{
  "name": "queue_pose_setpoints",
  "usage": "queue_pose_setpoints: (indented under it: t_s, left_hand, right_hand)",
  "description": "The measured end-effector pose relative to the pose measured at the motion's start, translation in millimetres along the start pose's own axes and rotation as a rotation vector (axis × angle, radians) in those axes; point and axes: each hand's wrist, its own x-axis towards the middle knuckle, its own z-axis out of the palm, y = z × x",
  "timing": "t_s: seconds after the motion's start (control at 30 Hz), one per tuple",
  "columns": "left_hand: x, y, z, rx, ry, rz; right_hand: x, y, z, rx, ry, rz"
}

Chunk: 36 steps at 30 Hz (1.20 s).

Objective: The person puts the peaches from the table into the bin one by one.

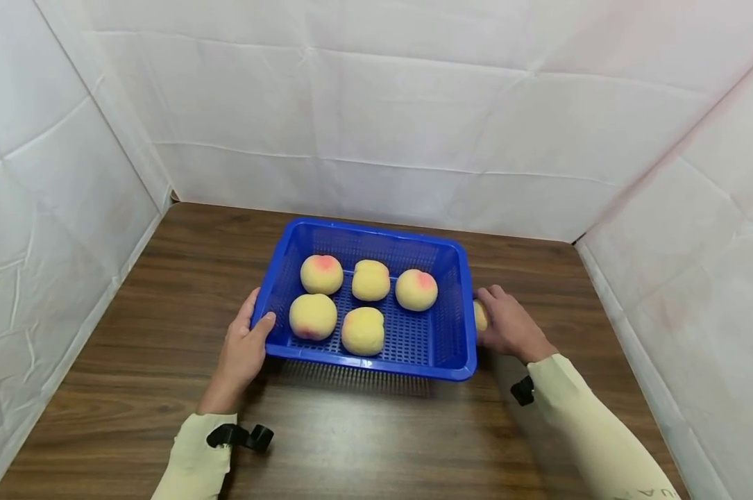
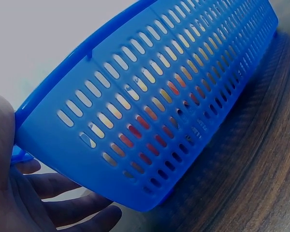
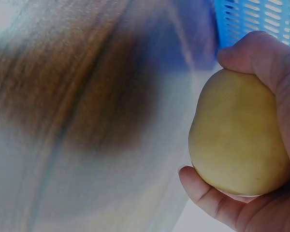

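Note:
A blue plastic basket with slotted walls is at the middle of the table, and several yellow peaches with pink blushes lie apart inside it. My left hand grips the basket's left end, its thumb over the rim; in the left wrist view the other fingers lie against the outside of the wall. Just outside the basket's right end, my right hand holds another peach between thumb and fingers. From the head view, that hand hides most of this peach.
The table has a dark wood-grain top. White sheeting closes off its back, left and right sides. Black straps with small mounts sit on both wrists.

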Motion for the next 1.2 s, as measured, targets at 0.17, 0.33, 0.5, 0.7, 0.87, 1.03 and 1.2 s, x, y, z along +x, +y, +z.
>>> queue_pose_setpoints:
  t_s: [0.17, 0.33, 0.5, 0.7, 0.87, 1.03, 1.2]
  left_hand:
    - [0.0, -1.1, 0.9, -0.001, -0.003, 0.003]
    - [0.7, -1.8, 2.0, -0.008, 0.001, 0.014]
    - [0.9, -1.3, 2.3, -0.004, -0.006, 0.002]
    - [0.0, -0.2, 1.8, -0.022, -0.001, 0.016]
    - [-0.7, 0.0, 0.8, -0.023, -0.005, 0.021]
    - [0.1, -1.1, 0.1, -0.028, -0.015, 0.017]
    - [0.3, -2.1, -0.1, -0.031, -0.01, 0.027]
  right_hand:
    - [-6, 0, -12, 0.01, -0.008, -0.006]
    - [-9, 4, -26, -0.003, 0.018, -0.026]
    - [-11, 4, -42, -0.026, 0.063, -0.049]
    - [-10, -2, -60, -0.055, 0.085, -0.081]
    - [-11, -7, -71, -0.058, 0.079, -0.069]
    - [-12, -12, -79, -0.057, 0.076, -0.059]
    - [-11, -17, -84, -0.056, 0.092, -0.065]
